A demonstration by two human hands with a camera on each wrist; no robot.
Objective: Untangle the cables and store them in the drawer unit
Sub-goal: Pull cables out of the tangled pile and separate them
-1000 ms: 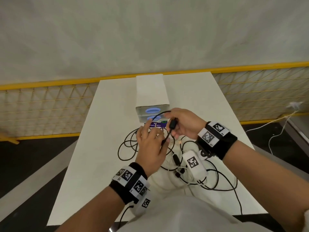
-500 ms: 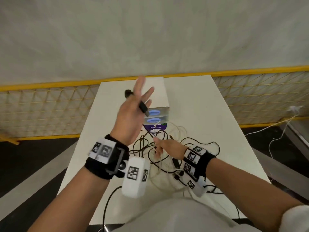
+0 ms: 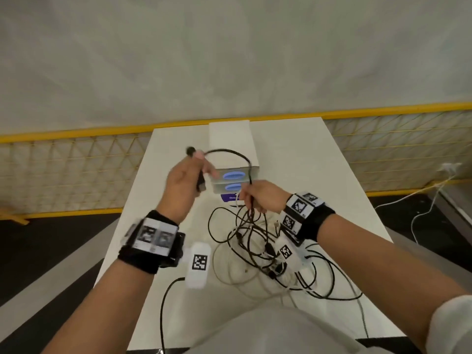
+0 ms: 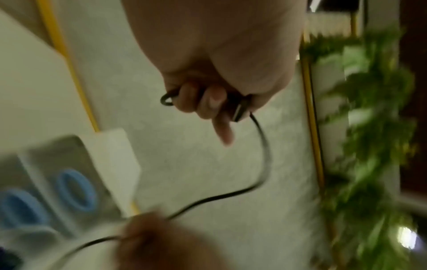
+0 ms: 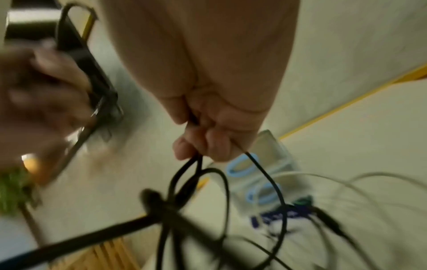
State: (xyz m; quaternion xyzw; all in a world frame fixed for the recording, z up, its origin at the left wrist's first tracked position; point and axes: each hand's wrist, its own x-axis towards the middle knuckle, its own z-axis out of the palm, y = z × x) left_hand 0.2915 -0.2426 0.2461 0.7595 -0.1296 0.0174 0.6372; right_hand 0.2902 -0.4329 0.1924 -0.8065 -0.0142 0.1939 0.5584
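Note:
My left hand [image 3: 187, 180] is raised above the table's left side and grips the plug end of a black cable [image 3: 229, 152]; in the left wrist view its fingers [image 4: 208, 104] curl round the plug. The cable arcs right to my right hand [image 3: 258, 198], which grips black strands [image 5: 196, 164] just in front of the drawer unit [image 3: 233, 159]. The unit is white with two blue oval handles, both drawers closed. Below my right hand a tangle of black and white cables [image 3: 258, 251] lies on the white table [image 3: 319, 175].
A purple label [image 3: 228, 197] lies in front of the drawer unit. A yellow mesh fence [image 3: 63, 172] runs behind the table. A white cable [image 3: 421, 200] trails on the dark floor at the right. Green foliage [image 4: 374, 127] shows in the left wrist view.
My left hand, high with spread fingers half a second ago, has come down and curled round the plug. My right hand rose from the tangle and grips black strands near the drawer unit.

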